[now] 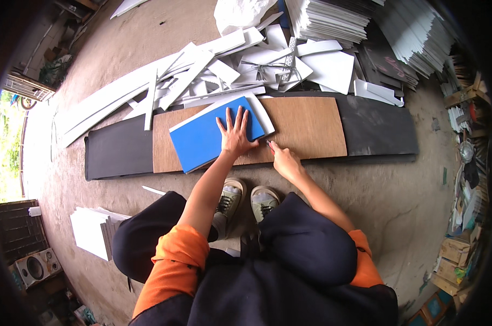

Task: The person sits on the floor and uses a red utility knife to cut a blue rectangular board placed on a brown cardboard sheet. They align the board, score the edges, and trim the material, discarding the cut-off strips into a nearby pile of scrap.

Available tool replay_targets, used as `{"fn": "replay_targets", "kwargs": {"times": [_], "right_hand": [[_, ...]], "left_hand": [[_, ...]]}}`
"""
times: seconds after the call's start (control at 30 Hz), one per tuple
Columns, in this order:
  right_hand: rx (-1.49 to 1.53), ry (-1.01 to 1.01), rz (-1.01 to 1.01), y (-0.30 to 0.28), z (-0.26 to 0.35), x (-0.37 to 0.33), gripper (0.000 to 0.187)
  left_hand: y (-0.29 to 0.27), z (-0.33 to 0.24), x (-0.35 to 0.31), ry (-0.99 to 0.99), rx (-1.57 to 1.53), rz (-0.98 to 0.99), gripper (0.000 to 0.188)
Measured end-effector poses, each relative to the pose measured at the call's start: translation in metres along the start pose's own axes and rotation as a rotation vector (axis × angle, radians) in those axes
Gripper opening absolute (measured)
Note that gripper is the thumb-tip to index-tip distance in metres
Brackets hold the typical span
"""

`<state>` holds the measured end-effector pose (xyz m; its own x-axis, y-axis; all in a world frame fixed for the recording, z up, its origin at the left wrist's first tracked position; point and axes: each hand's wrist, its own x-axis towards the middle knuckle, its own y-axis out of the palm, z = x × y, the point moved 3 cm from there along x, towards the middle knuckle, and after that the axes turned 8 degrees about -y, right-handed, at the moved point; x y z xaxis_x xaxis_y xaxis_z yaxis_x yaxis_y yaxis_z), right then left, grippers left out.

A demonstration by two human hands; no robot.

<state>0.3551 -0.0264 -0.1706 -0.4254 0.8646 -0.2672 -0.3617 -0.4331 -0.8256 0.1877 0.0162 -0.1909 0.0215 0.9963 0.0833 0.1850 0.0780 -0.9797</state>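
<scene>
Fingers of left hand (235, 137) are spread flat on blue rectangular panel (194, 142), which lies over white sheet (263, 113) on brown wood-grain board (306, 127); right hand (285, 162) curls around small red-handled tool (271, 146) beside panel's right corner.

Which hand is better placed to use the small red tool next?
Likely the right hand: it holds the red tool beside the flat blue rectangular board, while the left hand lies spread on top.
</scene>
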Motion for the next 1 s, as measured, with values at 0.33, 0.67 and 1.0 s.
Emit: {"fn": "replay_targets", "kwargs": {"times": [0.33,0.67,1.0], "right_hand": [[-0.118,0.125,-0.444,-0.038,-0.068,0.041,0.019],[-0.195,0.150,-0.509,-0.016,-0.084,0.063,0.028],[0.388,-0.115,-0.668,-0.020,-0.053,0.090,0.031]], "left_hand": [[0.001,0.025,0.038,-0.142,-0.193,-0.205,0.055],[0.011,0.043,0.087,-0.123,-0.099,-0.369,0.051],[0.008,0.042,0.095,-0.079,-0.244,-0.242,0.044]]}}
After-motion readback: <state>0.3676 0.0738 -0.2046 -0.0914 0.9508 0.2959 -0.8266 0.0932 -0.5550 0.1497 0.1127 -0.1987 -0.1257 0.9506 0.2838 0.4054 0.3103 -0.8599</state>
